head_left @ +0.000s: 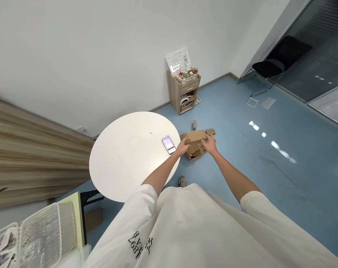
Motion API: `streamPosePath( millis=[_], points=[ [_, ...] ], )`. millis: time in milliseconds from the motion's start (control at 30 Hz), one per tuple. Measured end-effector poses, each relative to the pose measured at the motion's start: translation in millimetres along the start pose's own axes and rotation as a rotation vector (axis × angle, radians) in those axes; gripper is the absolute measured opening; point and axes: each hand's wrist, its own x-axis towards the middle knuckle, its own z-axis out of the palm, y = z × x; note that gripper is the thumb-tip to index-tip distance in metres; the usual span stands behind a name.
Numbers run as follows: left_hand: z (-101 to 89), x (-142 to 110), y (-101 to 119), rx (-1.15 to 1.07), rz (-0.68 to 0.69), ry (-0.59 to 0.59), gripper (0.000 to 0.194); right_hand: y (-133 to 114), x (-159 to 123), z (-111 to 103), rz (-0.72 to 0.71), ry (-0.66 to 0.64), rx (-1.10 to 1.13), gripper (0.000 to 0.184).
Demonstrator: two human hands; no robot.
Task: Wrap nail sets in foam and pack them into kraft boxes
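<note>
Both my hands are on a brown cardboard box point(196, 136) just off the right edge of the round white table. My left hand point(182, 146) grips its left end, close to the table's rim. At the opposite end, my right hand point(210, 144) has its thumb on the near side and its fingers over the edge. Below and around the held box are more pieces of brown cardboard point(195, 156), some with open flaps. How they connect to it is partly hidden.
On the round white table point(124, 156) lies a phone point(171, 148). A wooden cabinet point(176, 93) bears a basket of decorations point(188, 78). Small boxes point(194, 124) are on the blue floor. A black chair point(268, 69) stands far right; plastic baskets point(40, 234) sit lower left.
</note>
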Motion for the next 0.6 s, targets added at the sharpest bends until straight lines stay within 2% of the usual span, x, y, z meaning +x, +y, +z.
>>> streamPosePath(
  millis=[100,300,600],
  points=[
    [-2.0,7,5,0.071,-0.023,-0.003,0.057,10,9,-4,0.058,0.047,-0.001,0.061],
    [-7.4,-12,-10,0.115,-0.07,-0.025,0.056,34,-3,13,0.086,-0.106,-0.008,0.05],
    [-18.8,-22,-20,0.126,-0.073,-0.004,0.048,29,-10,33,0.175,-0.201,0.027,0.05]
  ],
)
